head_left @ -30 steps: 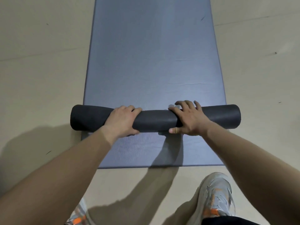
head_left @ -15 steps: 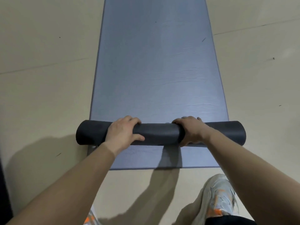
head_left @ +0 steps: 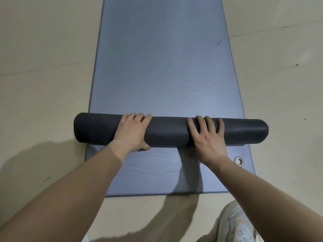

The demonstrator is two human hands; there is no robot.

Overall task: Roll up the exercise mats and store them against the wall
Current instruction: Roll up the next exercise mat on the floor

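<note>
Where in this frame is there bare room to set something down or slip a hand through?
Free: the blue mat beyond the dark roll, and the floor either side of it. Crowded: the roll's middle, where the left hand and right hand rest, and the mat strip nearer the person, crossed by both forearms, with a grommet at its right.

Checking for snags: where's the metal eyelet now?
Head view, lower right: the metal eyelet sits in the blue mat near its right edge, below the dark roll, beside the right hand.
</note>
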